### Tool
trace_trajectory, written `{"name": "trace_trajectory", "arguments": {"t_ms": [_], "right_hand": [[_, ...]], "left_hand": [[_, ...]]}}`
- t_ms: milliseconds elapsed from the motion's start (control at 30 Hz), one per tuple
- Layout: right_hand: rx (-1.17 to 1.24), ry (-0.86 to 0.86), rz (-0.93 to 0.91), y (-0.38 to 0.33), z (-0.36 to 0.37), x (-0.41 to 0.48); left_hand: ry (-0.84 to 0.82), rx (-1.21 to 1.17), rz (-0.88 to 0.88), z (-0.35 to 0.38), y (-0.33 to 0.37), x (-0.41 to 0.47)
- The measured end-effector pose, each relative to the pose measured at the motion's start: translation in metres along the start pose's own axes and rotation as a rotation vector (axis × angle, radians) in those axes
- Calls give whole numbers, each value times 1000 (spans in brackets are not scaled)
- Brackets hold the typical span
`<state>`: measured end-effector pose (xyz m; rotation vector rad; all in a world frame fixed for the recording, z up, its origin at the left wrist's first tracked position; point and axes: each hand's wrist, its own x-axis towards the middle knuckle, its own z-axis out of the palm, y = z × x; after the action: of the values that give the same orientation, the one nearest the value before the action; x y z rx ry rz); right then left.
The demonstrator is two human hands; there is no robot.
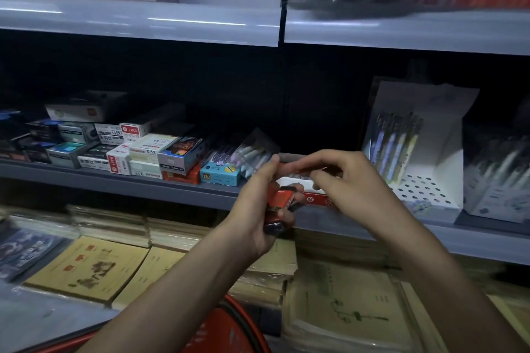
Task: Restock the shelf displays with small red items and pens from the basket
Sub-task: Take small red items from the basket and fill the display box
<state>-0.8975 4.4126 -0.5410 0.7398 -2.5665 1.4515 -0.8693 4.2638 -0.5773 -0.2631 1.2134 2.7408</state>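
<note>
Pinching one small flat red item (301,170) in right hand (352,183); left hand (258,209) grips red-and-black bundle (284,198). Likely light, stiff: hold mid-length.

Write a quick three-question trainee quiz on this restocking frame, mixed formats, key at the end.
1. True or false: the left hand grips several small red items.
2. The white pen display stands: A) right of both hands; B) left of both hands; C) on the top shelf.
3. What does the right hand pinch above the red-and-white box?
Key: 1 true; 2 A; 3 a single red item.
</note>
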Motion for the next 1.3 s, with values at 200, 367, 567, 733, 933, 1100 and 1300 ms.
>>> {"name": "trace_trajectory", "arguments": {"t_ms": [200,367,567,733,933,1100,1300], "right_hand": [[-191,-59,-75,1,13,-17],[-64,-62,-42,-1,9,-18],[193,279,18,12,-11,-4],[-444,365,-16,44,-14,23],[-882,221,84,55,-1,52],[-931,140,155,53,11,63],[-924,201,53,40,11,36]], "left_hand": [[69,225,99,5,-5,-3],[126,231,106,4,-7,-2],[190,271,145,3,-2,0],[226,963,473,-1,-17,10],[223,1457,536,-13,-37,25],[210,1423,516,-17,-38,24],[178,1386,485,-18,-36,22]]}}
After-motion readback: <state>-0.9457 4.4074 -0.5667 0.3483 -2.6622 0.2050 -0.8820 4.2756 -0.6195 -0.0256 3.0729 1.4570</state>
